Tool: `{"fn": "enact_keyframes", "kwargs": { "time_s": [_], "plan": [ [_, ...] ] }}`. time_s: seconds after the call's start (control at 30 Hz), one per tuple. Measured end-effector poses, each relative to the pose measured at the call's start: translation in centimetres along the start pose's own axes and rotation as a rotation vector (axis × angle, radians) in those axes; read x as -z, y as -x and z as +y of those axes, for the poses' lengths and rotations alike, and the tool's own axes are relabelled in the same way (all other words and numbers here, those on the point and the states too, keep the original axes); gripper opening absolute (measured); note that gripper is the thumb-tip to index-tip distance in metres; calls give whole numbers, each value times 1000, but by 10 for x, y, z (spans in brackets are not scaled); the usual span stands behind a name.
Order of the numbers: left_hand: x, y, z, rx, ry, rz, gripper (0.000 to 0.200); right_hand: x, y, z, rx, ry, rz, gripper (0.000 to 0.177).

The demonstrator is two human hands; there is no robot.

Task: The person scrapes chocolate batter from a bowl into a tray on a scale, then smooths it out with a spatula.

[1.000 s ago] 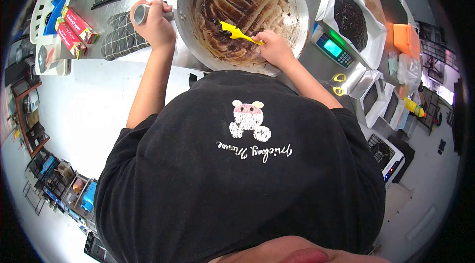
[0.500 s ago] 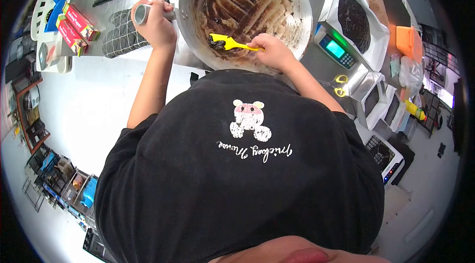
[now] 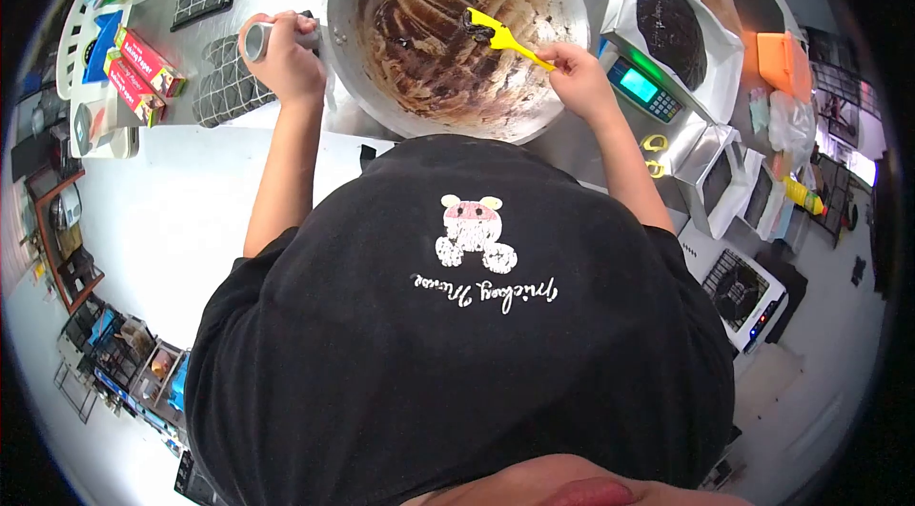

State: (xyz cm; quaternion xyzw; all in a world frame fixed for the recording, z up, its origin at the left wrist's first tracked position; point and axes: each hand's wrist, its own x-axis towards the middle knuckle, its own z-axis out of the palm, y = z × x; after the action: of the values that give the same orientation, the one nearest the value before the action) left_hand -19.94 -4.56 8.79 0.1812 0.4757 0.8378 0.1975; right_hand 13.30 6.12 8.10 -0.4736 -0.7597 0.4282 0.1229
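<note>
A large metal pan (image 3: 553, 6) is smeared inside with dark brown batter (image 3: 429, 6). My left hand (image 3: 294, 63) is closed around the pan's thick grey handle (image 3: 255, 41) at its left side. In my right hand (image 3: 579, 82) is a yellow spatula (image 3: 510, 39), gripped by the end of its handle. Dark batter clings to the spatula's blade, which overlaps the middle right of the pan's inside.
Right of the pan, a paper-lined tin of dark batter (image 3: 672, 30) sits by a digital scale (image 3: 640, 87) with a lit display. Yellow-handled scissors (image 3: 654, 144) and smaller lined tins (image 3: 715, 184) lie nearer. On the left are a quilted mitt (image 3: 224, 87) and baking paper boxes (image 3: 143, 72).
My right hand has moved right and the spatula's blade has gone up and right, away from the pan's near side. My left hand keeps its hold on the handle.
</note>
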Motion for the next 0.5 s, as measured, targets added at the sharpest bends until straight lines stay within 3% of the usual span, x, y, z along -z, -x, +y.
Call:
{"fn": "enact_keyframes", "kwargs": {
  "time_s": [0.17, 0.27, 0.4, 0.43, 0.5],
  "plan": [
    [-1, -2, -1, 24, 15, 26, 20, 40, 10, 21, 84, -183, 202, 29],
    [-3, -3, 1, 11, -13, 19, 20, 101, 25, 26, 90, -160, 380, 31],
    [10, -14, -7, 36, -20, -37, 13, 185, 38, 58, -79, 289, 646, 31],
    [7, -12, -4, 32, -33, -36, 13, 205, 35, 73, -208, 420, 627, 34],
    [3, -12, -2, 19, -47, -26, 11, 228, 24, 116, -200, 528, 658, 34]
  ]
}}
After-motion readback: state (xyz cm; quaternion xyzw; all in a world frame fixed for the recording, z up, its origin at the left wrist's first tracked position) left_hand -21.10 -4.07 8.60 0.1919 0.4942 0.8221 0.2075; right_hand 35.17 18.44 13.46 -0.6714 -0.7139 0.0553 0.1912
